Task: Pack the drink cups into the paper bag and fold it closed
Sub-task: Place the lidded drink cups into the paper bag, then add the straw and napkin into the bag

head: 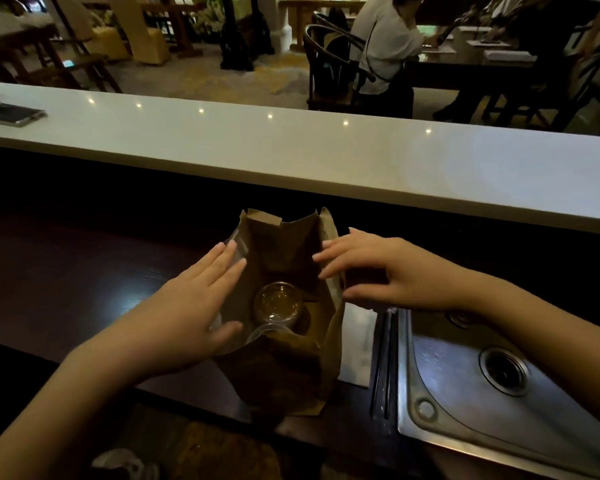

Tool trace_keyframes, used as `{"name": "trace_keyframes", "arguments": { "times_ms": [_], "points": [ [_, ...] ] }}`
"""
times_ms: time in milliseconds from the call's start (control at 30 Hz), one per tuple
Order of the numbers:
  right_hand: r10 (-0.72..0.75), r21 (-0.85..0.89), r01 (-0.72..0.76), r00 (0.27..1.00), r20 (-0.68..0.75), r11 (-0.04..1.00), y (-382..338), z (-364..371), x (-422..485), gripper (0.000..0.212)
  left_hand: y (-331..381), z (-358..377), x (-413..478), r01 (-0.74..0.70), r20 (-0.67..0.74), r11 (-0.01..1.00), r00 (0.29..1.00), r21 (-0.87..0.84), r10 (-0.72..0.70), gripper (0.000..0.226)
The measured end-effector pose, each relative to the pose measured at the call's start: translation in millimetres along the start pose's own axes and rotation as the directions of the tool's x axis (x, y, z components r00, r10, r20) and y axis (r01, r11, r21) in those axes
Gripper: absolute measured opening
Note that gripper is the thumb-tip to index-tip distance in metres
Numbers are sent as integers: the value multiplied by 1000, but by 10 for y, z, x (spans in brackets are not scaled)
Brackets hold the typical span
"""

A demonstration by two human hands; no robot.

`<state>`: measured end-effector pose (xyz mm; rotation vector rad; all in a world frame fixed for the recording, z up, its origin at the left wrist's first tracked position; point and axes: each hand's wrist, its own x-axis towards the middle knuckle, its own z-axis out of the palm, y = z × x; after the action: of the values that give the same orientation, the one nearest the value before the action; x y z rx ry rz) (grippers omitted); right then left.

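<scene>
Nearest me, my two bare forearms reach out over the dark worktop [66,271]. Beyond it, a long white counter [291,150] runs from left to right, and on its far side a person in a white top [385,46] sits at a table. A steel sink [465,393] is set into the worktop at the near right, with its round drain [504,370] in the basin.

Left of the sink, between my hands, the brown paper bag [291,368] stands upright with its mouth open. My left hand [191,306] lies flat against the bag's left outer side. Its fingers are straight and together, the tips are up near the rim, and the thumb rests at the near left edge of the mouth. My right hand [378,271] is spread wide at the bag's right wall, with the fingers stretched over the top edge and the thumb lower on the outside. Neither hand grips anything.

Down inside the bag, a drink cup [278,303] shows its clear domed lid over amber liquid. The edge of a second clear lid [264,332] sits just nearer me, touching the first.

A white napkin [355,341] lies between the bag and the sink, with two dark wrapped straws [383,358] along the sink's left rim. A phone [13,114] lies on the far left of the counter
</scene>
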<state>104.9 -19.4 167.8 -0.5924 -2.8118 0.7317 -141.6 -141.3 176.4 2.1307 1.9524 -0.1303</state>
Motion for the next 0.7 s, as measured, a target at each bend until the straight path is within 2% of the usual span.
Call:
{"name": "trace_keyframes", "arguments": {
  "times_ms": [67, 133, 200, 267, 333, 400, 433, 500, 600, 700],
  "points": [
    [74, 130, -55, 986, -148, 990, 128, 59, -162, 34, 280, 19, -106, -35, -252, 990, 968, -138, -1, 67],
    [201, 223, -148, 950, -239, 964, 290, 169, -308, 34, 632, 62, -204, -130, -477, 959, 879, -252, -6, 58],
    [344, 273, -274, 903, -258, 922, 472, 314, -423, 34, 1011, 206, -195, -271, -593, 921, 803, -279, 57, 56],
    [456, 285, -389, 861, -224, 876, 653, 478, -522, 34, 1390, 398, -61, -361, -617, 892, 777, -271, 127, 52],
    [585, 315, -517, 792, -176, 796, 823, 647, -611, 32, 1705, 595, 194, -380, -572, 877, 805, -293, 157, 49],
    [700, 332, -642, 709, -88, 691, 970, 834, -659, 30, 1898, 866, 532, -302, -432, 862, 895, -407, 110, 47],
    [719, 290, -680, 694, -45, 674, 1036, 942, -677, 32, 1951, 1039, 708, -243, -352, 857, 933, -455, 78, 46],
    [684, 153, -674, 729, -17, 722, 1158, 1147, -690, 35, 1992, 1368, 993, -85, -176, 869, 984, -488, -2, 39],
    [607, 6, -607, 794, -20, 794, 1305, 1341, -718, 39, 1955, 1749, 1195, 140, 63, 892, 990, -429, -125, 31],
    [548, -196, -532, 835, 35, 824, 1435, 1457, -768, 44, 1944, 2033, 1285, 253, 149, 898, 966, -359, -213, 27]
  ]
}}
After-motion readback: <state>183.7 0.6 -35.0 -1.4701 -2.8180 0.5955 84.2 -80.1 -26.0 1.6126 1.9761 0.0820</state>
